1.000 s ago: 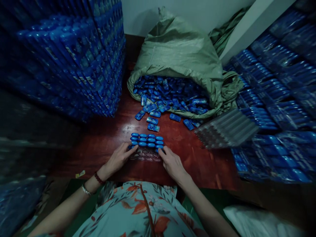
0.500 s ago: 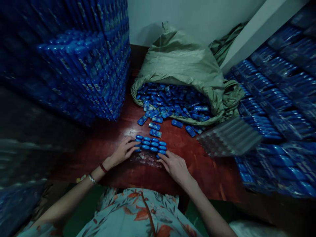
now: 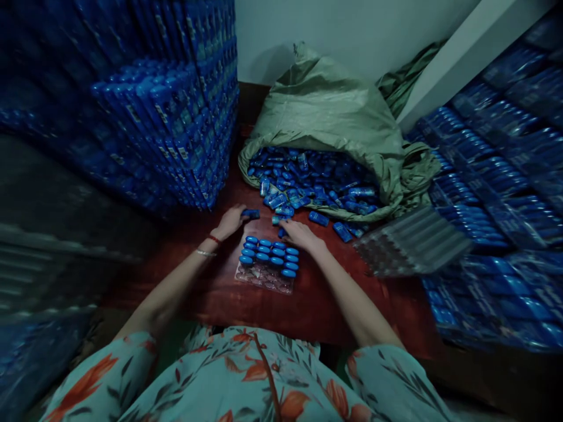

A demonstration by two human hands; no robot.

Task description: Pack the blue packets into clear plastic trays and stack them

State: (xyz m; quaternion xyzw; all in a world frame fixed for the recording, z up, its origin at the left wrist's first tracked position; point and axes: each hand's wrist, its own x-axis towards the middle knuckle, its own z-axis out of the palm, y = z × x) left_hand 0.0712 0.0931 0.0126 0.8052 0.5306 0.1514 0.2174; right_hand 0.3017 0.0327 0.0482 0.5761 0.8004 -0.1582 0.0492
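Observation:
My left hand [image 3: 231, 223] reaches forward past the tray. Its fingers are closed on one end of a small blue flat container [image 3: 251, 214]. To the right, my right hand [image 3: 299, 234] has its fingertips around another small blue container [image 3: 281, 232], with a further labelled container [image 3: 275, 220] at the fingertips. Nearer to me on the table lies a clear plastic tray [image 3: 266, 280] with moulded pockets. Several blue containers [image 3: 263, 257] stand upright in its far rows, rounded ends up, while its near pockets show bare plastic.
A green woven sack [image 3: 325, 114] lies open at the back, loose blue containers [image 3: 316, 170] spilling from it onto the red table [image 3: 197, 287]. Tall stacks of filled packs [image 3: 176, 129] rise at left, more packs [image 3: 475, 176] at right. A stack of clear trays [image 3: 411, 243] stands right.
Both hands have moved forward from the tray's sides to loose containers near the sack and taken hold of some. The tray with its rows now lies uncovered.

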